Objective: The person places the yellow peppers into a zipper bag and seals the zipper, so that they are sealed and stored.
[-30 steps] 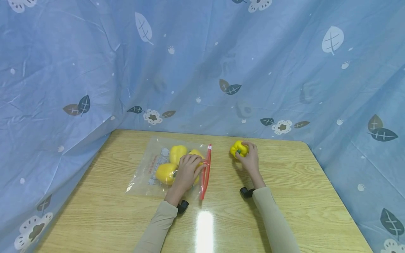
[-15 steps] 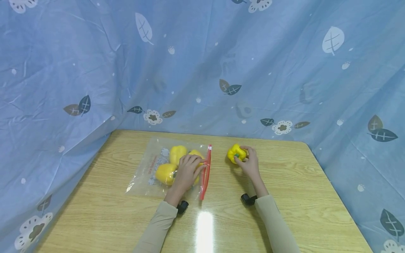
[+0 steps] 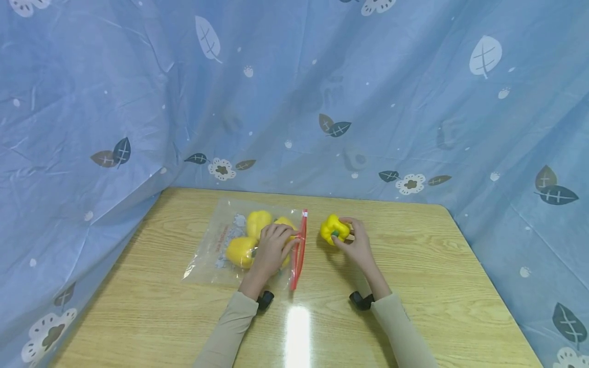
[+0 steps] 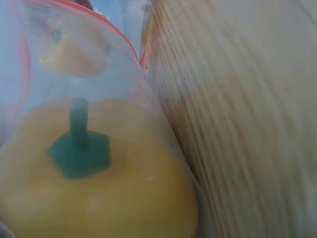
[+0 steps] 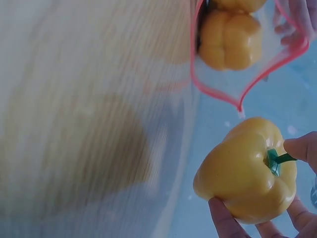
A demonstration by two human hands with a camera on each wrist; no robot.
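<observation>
In the head view my right hand [image 3: 360, 246] grips a yellow bell pepper [image 3: 334, 229], with its green stem near the thumb. The right wrist view shows that bell pepper [image 5: 242, 173] held off the table between thumb and fingers, near the bag's mouth. My left hand [image 3: 271, 248] pinches the upper red rim of a clear zip bag [image 3: 209, 255] lying on the table. The bag's red-edged mouth [image 5: 195, 64] gapes toward the right hand. Several yellow bell peppers [image 3: 240, 251] lie inside, partly hidden under the left hand. One bell pepper [image 4: 109, 193] fills the left wrist view behind plastic.
The wooden table [image 3: 442, 286] has a bright light reflection [image 3: 298, 337] near its front. A blue patterned curtain [image 3: 294, 102] hangs behind and along both sides. Black wrist devices [image 3: 361, 300] are strapped to both wrists.
My right hand has moved left and slightly nearer with the bell pepper, closer to the bag's red mouth. The left hand and the bag have stayed in place.
</observation>
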